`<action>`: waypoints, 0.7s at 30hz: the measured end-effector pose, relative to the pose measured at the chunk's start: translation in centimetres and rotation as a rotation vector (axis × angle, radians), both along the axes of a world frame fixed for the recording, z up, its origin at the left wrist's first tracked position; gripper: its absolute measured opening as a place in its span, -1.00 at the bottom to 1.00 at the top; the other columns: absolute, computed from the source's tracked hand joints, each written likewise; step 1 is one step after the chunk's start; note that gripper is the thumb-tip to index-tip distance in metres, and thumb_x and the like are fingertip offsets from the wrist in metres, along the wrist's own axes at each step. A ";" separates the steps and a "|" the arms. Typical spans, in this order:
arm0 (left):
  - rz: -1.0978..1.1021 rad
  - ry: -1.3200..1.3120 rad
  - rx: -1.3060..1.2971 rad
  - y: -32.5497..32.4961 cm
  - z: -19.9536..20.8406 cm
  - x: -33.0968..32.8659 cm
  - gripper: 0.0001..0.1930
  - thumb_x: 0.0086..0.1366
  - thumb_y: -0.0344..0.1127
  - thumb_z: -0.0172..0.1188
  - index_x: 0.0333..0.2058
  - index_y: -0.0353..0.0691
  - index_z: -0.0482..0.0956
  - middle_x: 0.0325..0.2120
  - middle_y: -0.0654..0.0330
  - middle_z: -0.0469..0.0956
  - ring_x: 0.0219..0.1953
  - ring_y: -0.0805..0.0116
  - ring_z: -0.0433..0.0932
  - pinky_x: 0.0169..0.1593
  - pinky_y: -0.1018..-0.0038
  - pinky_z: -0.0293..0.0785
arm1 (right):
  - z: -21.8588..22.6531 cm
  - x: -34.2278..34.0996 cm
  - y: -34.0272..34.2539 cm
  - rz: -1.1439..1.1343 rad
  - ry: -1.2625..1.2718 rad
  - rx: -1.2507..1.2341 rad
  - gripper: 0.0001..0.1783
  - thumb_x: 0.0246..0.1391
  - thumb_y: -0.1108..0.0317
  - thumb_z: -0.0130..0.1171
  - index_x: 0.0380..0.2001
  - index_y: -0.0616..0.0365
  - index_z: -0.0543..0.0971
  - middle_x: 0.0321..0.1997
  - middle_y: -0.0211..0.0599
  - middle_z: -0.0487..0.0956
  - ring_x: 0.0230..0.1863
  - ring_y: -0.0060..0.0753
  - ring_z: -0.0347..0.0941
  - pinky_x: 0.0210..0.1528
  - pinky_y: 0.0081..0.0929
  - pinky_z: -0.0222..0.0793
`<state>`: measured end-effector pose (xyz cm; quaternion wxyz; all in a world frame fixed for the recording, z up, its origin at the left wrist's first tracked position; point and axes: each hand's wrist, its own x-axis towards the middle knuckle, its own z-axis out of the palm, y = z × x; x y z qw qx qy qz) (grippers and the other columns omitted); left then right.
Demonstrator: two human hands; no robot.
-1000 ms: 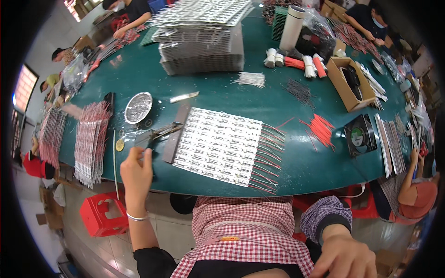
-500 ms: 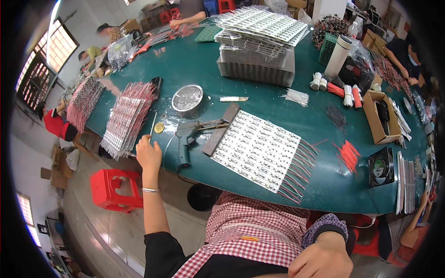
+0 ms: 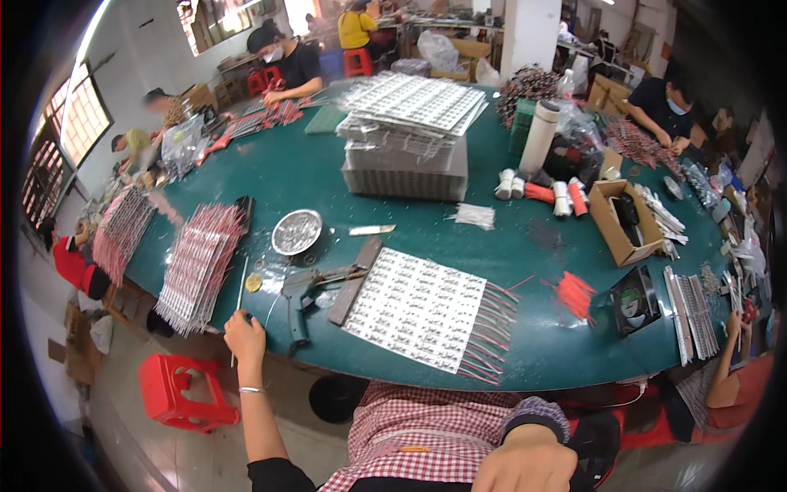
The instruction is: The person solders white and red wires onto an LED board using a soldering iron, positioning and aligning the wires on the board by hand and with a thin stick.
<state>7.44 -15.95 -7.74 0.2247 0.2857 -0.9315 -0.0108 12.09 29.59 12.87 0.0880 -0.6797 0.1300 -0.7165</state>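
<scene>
Left hand: now pinches thin stick, 8 o'clock.
Glue gun: let go, 9 o'clock from board.
Right hand: 5 o'clock, can't tell if holding.

Table topped with a smooth finish; light is thrown back in soft patches. Bowl made of shiny metal, by its look. Gun: casing read as smooth plastic, barrel as metal. Bar dull-faced; whether metal or wood cannot be told. Board flat-faced, matt. Wires apparently sheathed in plastic. Bangle of polished metal. Apron and cuff sewn from soft, creased cloth. Bag crumpled, clear, glossy plastic. Carton formed of matt cardboard. Stool moulded in smooth, glossy plastic.
</scene>
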 end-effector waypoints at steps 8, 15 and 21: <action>0.021 -0.004 0.046 0.1 0.1 0.3 -0.75 0.15 -0.31 0.21 -0.19 -0.22 0.52 -0.24 0.07 0.57 -0.06 0.02 0.48 -0.04 0.11 0.38 | -1.5 1.6 -0.2 0.226 -0.035 0.065 -0.67 0.26 0.27 0.08 -0.50 0.29 0.56 -0.45 -0.07 0.50 -0.55 -0.09 0.40 -0.52 -0.22 0.28; 0.004 0.010 0.068 0.9 -0.1 -0.8 -0.75 0.15 -0.32 0.21 -0.18 -0.22 0.51 -0.23 0.07 0.58 -0.03 0.02 0.47 -0.01 0.09 0.35 | -2.9 2.6 0.2 -0.111 0.043 -0.029 -0.80 0.23 0.33 0.15 -0.36 0.26 0.59 -0.35 0.02 0.57 -0.44 0.05 0.51 -0.42 -0.18 0.45; -0.011 0.052 0.065 0.1 -0.3 -0.5 -0.76 0.15 -0.33 0.21 -0.19 -0.22 0.51 -0.27 0.04 0.58 -0.06 0.01 0.48 -0.05 0.10 0.37 | -2.1 3.0 0.4 -0.181 0.006 0.058 -0.66 0.29 0.31 0.01 -0.55 0.25 0.45 -0.48 -0.03 0.49 -0.52 -0.01 0.43 -0.49 -0.20 0.34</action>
